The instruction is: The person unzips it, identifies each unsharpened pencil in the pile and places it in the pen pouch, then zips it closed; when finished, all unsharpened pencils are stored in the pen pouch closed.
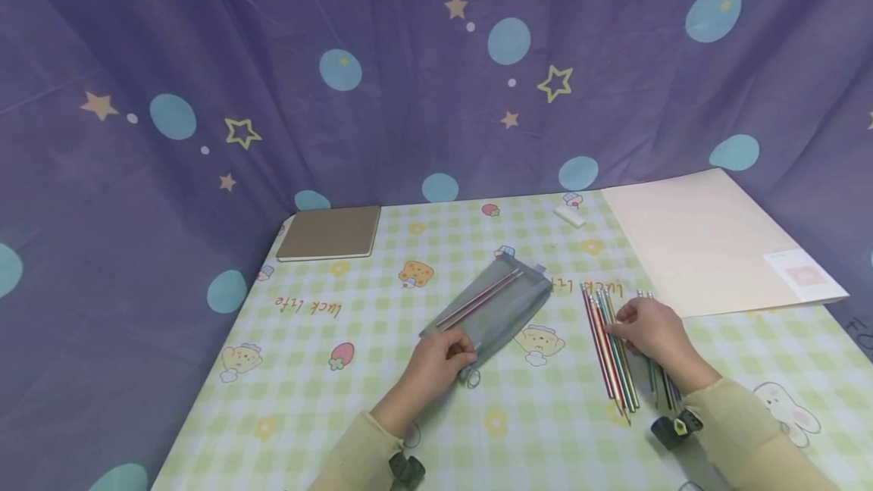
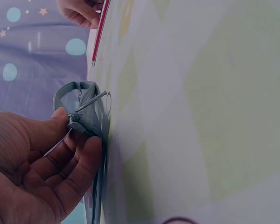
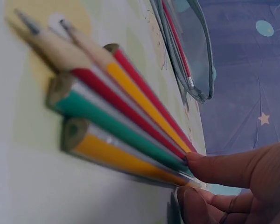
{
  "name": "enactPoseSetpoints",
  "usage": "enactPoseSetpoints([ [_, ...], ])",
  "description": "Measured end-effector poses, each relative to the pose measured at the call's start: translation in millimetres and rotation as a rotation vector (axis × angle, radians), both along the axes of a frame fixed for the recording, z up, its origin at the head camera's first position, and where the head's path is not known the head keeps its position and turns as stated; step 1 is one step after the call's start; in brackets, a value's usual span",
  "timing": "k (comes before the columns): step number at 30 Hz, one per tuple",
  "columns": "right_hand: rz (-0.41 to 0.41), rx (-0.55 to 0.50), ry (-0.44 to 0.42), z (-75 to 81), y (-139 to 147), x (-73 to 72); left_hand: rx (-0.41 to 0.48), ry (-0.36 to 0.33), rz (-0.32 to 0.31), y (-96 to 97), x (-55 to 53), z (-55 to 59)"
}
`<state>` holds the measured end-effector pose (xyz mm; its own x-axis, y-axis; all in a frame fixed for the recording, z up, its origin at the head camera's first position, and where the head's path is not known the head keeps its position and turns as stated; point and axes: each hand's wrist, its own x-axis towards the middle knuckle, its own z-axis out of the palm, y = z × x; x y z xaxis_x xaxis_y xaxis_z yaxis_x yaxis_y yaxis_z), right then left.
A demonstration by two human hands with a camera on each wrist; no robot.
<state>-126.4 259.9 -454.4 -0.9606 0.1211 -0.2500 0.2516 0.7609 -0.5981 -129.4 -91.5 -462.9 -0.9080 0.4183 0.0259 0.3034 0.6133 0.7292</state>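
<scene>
My left hand (image 1: pixel 442 361) pinches the near end of a grey see-through zip pouch (image 1: pixel 508 317), by the zipper end and loop in the left wrist view. Two dark red pencils (image 1: pixel 477 300) lie in the pouch. At the right, my right hand (image 1: pixel 648 328) has thumb and forefinger around the side of a row of pencils (image 1: pixel 609 354) on the table. Red, yellow and green pencils (image 3: pixel 116 128) show in the right wrist view, some sharpened, some with flat ends. More dark pencils (image 1: pixel 664 385) lie partly hidden under the right hand and wrist.
A brown notebook (image 1: pixel 330 233) lies at the back left. A white eraser (image 1: pixel 569 217) is near the back edge. At the right lies a large cream board (image 1: pixel 709 248) with a label. A purple curtain (image 1: pixel 409 97) hangs behind the checked tablecloth (image 1: pixel 327 415).
</scene>
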Motion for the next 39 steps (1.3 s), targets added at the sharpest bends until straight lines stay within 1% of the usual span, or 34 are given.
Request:
enactPoseSetpoints([
  [4, 0.009, 0.015, -0.006, 1.6, -1, -1.7, 0.001, 0.004, -0.001, 0.1, -0.7, -0.5],
  [12, -0.001, 0.019, -0.071, 3.7, -2, -4.8, -0.002, 0.014, 0.0, 0.6, -1.4, -0.6],
  [17, 0.024, 0.008, -0.08, 2.3, -1, -4.5, -0.008, 0.011, 0.002, 0.8, -1.4, 1.2],
  [21, 0.045, 0.021, -0.082, 1.8, 1, -4.5, -0.012, 0.011, 0.003, 0.9, -1.2, 1.4],
  [24, 0.041, 0.026, -0.089, 4.4, 3, -4.5, -0.012, 0.012, 0.002, 0.9, -1.2, 1.0],
  [27, 0.027, 0.013, -0.084, 10.3, 3, -3.9, -0.013, 0.011, 0.0, 0.6, -0.9, 0.5],
  [29, 0.021, -0.015, -0.062, 15.4, 2, -3.6, -0.015, 0.01, 0.0, 0.5, -0.7, 0.5],
  [32, 0.01, -0.083, 0.004, 22.5, -2, -3.9, -0.016, 0.009, 0.002, 0.4, -0.3, 0.8],
  [35, -0.008, -0.219, 0.065, 27.8, -11, -5.2, -0.016, 0.01, 0.004, 0.5, -0.1, 1.1],
  [39, -0.037, -0.414, 0.089, 29.3, -24, -9.5, -0.015, 0.005, 0.005, 0.9, 0.3, 1.2],
])
